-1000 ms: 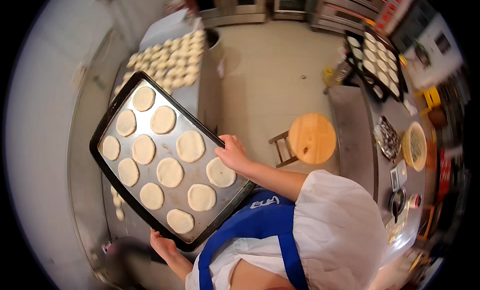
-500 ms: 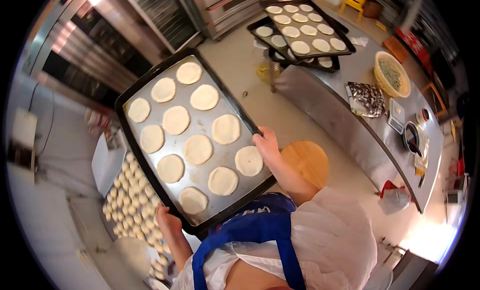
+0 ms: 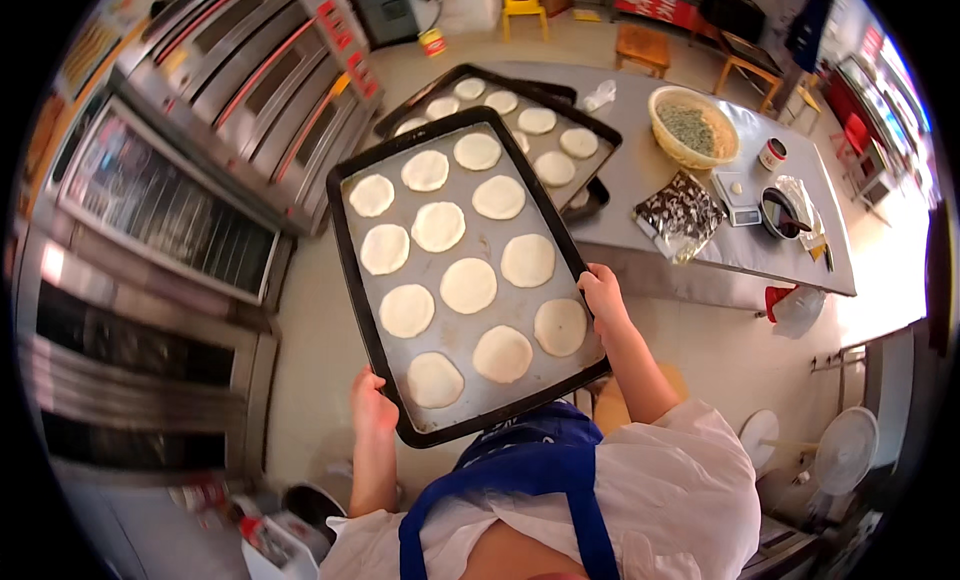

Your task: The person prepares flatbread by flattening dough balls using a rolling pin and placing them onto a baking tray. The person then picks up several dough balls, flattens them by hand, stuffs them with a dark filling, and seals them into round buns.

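A dark-rimmed metal baking tray point(image 3: 479, 238) with several flat, round, pale dough pieces point(image 3: 469, 286) spans the middle of the view, held up in front of my blue apron point(image 3: 500, 480). My left hand point(image 3: 374, 405) grips its lower left edge, fingers closed round the rim. On the right edge, further up, my right hand point(image 3: 602, 298) is closed on the rim. Just beyond the held tray, stacked trays of similar dough rounds point(image 3: 560, 165) rest on the steel table point(image 3: 640, 260), partly hidden by mine.
On that table stand a bowl of mixed filling point(image 3: 693, 130), a scale point(image 3: 737, 205), a dark pot point(image 3: 780, 215) and a foil bag point(image 3: 680, 215). Steel ovens point(image 3: 230, 70) and a glass-door cabinet point(image 3: 170, 200) line the left. A wooden stool point(image 3: 650, 375) is behind my right arm.
I have turned right toward the table with the stacked trays, still holding the tray, now more upright in view. The surface with many dough balls has left the view; ovens now fill the left.
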